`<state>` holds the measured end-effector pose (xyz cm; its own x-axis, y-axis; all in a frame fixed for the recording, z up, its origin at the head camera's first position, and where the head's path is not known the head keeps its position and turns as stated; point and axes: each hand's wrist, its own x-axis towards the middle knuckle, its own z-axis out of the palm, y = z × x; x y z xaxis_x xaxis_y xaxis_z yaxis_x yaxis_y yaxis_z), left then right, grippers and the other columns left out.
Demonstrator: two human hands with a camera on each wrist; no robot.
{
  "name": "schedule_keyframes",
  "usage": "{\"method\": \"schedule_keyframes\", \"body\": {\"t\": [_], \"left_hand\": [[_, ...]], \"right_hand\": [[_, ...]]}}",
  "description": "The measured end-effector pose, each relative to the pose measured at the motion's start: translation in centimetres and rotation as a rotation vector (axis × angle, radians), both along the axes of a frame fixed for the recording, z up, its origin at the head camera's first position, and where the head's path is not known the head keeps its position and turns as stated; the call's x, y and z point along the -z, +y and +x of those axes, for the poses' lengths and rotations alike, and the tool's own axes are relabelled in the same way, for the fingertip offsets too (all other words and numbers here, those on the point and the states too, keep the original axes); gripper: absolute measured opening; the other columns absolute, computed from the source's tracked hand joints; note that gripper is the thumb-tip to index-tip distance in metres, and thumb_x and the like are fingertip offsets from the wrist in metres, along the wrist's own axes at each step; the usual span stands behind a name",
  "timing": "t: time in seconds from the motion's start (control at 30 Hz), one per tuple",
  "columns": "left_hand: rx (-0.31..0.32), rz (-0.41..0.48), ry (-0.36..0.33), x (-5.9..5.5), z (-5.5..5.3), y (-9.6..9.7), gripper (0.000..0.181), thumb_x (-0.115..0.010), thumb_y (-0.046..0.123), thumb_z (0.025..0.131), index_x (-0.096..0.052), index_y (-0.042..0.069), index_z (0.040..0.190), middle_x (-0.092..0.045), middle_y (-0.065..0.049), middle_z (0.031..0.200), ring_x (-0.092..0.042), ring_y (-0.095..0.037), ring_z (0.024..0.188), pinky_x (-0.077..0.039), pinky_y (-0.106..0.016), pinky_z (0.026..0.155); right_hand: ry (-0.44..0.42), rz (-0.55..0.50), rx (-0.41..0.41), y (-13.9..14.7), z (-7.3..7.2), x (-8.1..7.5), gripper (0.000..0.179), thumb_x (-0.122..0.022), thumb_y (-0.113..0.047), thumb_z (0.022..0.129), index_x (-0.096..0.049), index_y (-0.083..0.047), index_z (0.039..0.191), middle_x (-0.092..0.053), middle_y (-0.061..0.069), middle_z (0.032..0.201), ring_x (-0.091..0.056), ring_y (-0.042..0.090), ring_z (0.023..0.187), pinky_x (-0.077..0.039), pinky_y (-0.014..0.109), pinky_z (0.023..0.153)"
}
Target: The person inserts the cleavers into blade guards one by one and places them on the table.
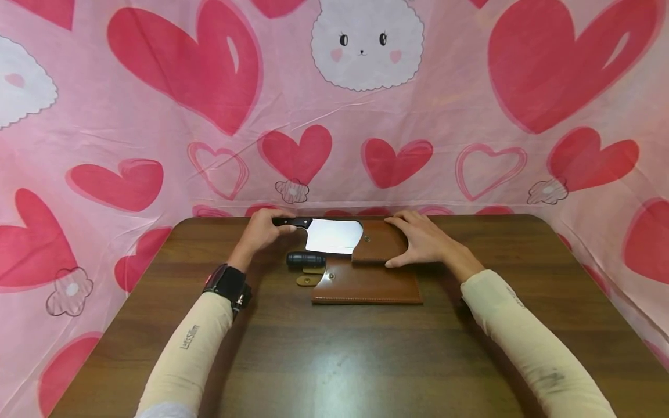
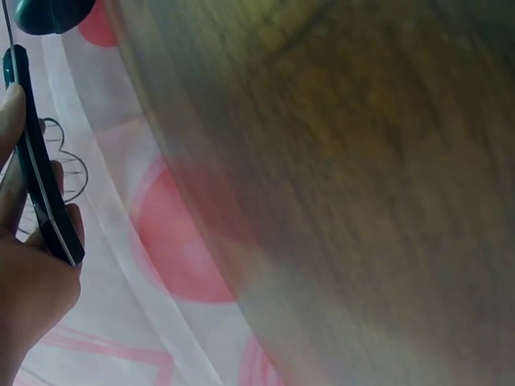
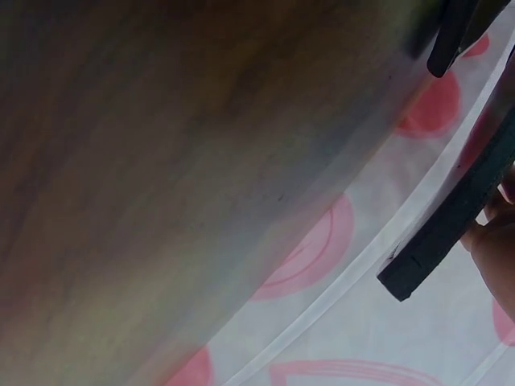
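My left hand (image 1: 263, 232) grips the black riveted handle (image 2: 40, 173) of a cleaver, its wide shiny blade (image 1: 333, 236) pointing right. With thumb and fingers spread along opposite edges, my right hand (image 1: 422, 239) holds a brown leather sheath (image 1: 381, 241) that has a snap stud. The blade's far end meets the sheath's curved mouth; how much of it is inside is hidden. In the right wrist view the sheath's dark edge (image 3: 451, 217) shows beside the fingers. A second brown sheath (image 1: 373, 284) lies just nearer, partly overlapped by the first.
A black ribbed handle (image 1: 305, 259) sticks out left from the second sheath, beside a tan strap (image 1: 307, 281) with a snap. All this is toward the back of a brown wooden table (image 1: 324, 354). Behind it hangs a pink heart-patterned cloth (image 1: 340, 110).
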<state>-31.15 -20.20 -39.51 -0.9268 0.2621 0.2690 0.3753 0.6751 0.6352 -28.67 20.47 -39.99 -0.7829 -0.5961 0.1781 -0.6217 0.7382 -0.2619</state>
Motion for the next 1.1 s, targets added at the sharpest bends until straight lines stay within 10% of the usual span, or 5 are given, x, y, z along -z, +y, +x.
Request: {"method": "schedule_keyframes", "body": {"t": [1.1], "left_hand": [[-0.024, 0.04, 0.008, 0.2, 0.7, 2.0, 0.026, -0.082, 0.011, 0.086, -0.078, 0.007, 0.111, -0.072, -0.013, 0.11, -0.061, -0.037, 0.1, -0.046, -0.046, 0.087]], "right_hand": [[-0.015, 0.008, -0.008, -1.8, 0.0, -0.5, 0.11, -0.079, -0.075, 0.066, -0.047, -0.01, 0.15, -0.047, 0.012, 0.14, -0.04, 0.033, 0.131, -0.03, 0.057, 0.111]]}}
